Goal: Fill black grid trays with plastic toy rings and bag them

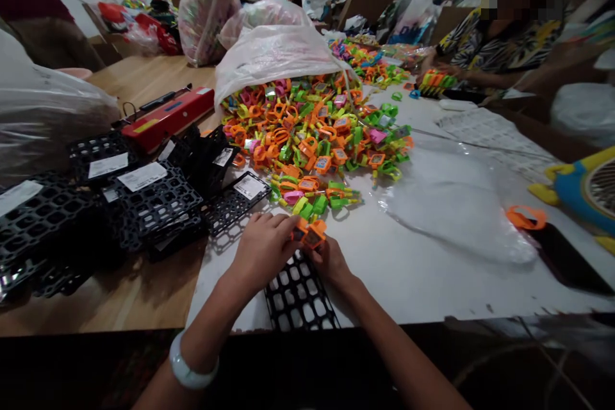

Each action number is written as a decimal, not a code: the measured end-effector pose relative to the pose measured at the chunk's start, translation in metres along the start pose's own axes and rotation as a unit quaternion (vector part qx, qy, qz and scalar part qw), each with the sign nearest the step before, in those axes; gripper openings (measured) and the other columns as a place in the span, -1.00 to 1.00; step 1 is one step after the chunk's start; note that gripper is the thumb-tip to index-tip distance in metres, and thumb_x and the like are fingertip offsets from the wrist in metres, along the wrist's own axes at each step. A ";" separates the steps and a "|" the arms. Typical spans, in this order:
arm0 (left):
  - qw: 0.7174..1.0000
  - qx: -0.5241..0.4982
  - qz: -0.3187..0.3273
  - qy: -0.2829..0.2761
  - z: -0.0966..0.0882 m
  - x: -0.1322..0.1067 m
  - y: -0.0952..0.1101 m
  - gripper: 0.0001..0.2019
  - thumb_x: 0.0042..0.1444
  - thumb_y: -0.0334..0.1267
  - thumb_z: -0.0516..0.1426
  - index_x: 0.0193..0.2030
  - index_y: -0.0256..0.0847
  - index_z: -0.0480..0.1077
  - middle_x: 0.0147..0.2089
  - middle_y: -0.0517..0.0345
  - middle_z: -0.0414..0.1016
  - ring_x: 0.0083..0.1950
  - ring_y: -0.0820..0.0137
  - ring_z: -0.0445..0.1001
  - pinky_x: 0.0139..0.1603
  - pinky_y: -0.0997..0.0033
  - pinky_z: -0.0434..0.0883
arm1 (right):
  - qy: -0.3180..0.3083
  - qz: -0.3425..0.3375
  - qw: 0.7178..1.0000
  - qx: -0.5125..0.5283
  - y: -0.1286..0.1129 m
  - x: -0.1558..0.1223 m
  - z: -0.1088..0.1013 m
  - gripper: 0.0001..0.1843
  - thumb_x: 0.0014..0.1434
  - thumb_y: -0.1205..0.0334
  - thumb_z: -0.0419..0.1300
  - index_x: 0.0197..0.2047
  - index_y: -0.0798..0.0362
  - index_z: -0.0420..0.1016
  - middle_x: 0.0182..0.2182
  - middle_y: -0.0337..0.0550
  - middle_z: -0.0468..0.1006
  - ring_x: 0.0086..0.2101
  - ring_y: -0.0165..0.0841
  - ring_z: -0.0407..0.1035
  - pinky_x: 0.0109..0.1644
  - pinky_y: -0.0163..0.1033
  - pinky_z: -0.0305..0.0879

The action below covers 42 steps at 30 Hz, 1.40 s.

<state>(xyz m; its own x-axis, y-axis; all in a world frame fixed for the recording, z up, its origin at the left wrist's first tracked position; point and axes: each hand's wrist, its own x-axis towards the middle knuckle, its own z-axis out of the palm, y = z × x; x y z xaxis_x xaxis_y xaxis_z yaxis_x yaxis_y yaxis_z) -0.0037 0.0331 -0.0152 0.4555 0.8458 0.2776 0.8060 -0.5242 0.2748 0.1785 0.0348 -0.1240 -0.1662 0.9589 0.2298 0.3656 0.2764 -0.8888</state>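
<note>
Orange toy watches (312, 235) sit between the fingertips of both my hands, above the far end of a black plastic grid tray (298, 295). My left hand (266, 245) is closed on them from the left, its fingertips partly hidden. From the right, my right hand (331, 262) pinches the same small bunch. The tray lies on the white board at the table's front edge. Just beyond my hands, a large heap of orange, green, yellow and pink toy watches (307, 134) spills from a white plastic bag (283, 54).
Stacked black grid trays (154, 195) with white labels stand at the left, near a red box-shaped device (168, 118). On the right lie a clear plastic bag (446, 198), a dark phone (571, 259) and a blue-yellow fan (583, 186). A co-worker (500, 45) sits across at the right.
</note>
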 end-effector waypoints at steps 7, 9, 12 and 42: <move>0.992 0.079 0.070 0.071 0.008 -0.010 0.006 -0.63 0.24 -0.15 0.17 0.14 -0.21 0.37 -0.06 0.06 0.60 -0.18 0.23 0.45 -0.09 0.18 0.23 | -0.092 -0.065 0.994 0.002 -0.007 0.013 -0.003 -0.81 0.21 0.20 0.10 -0.18 0.02 0.50 -0.26 -0.15 0.59 -0.26 -0.29 0.44 -0.13 -0.19 0.40; 0.988 0.101 0.070 0.089 0.011 -0.012 0.005 -0.63 0.25 -0.17 0.15 0.14 -0.28 0.34 -0.07 0.02 0.59 -0.18 0.21 0.45 -0.09 0.17 0.25 | -0.106 -0.073 0.992 0.013 -0.006 0.015 -0.009 -0.81 0.20 0.18 0.15 -0.15 0.02 0.50 -0.25 -0.15 0.58 -0.26 -0.30 0.44 -0.13 -0.20 0.41; 0.988 0.125 0.055 0.076 0.013 -0.010 0.001 -0.60 0.25 -0.18 0.16 0.17 -0.29 0.31 -0.06 0.00 0.59 -0.17 0.20 0.46 -0.11 0.17 0.26 | 0.000 -0.047 0.999 -0.018 0.003 0.022 -0.032 -0.75 0.18 0.17 0.18 -0.08 0.03 0.48 -0.18 -0.12 0.51 -0.28 -0.33 0.43 -0.16 -0.19 0.42; 0.945 -0.196 -0.221 0.137 0.077 -0.087 -0.040 -0.81 0.16 -0.45 0.09 -0.25 -0.11 0.49 -0.25 0.13 0.56 -0.13 0.28 0.45 -0.05 0.25 0.37 | -0.124 0.053 0.988 0.081 -0.049 -0.011 0.044 -0.86 0.09 0.22 0.22 -0.28 -0.04 0.60 -0.29 -0.18 0.69 -0.26 -0.24 0.57 -0.12 -0.14 0.51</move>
<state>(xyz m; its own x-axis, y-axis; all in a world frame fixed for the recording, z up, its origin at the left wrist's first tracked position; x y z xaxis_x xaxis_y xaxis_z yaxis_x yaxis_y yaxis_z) -0.0458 -0.0119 -0.1214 -0.0523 0.9617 0.2691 0.6677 -0.1667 0.7255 0.1220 0.0076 -0.1008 -0.3609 0.9315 0.0456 0.2442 0.1416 -0.9593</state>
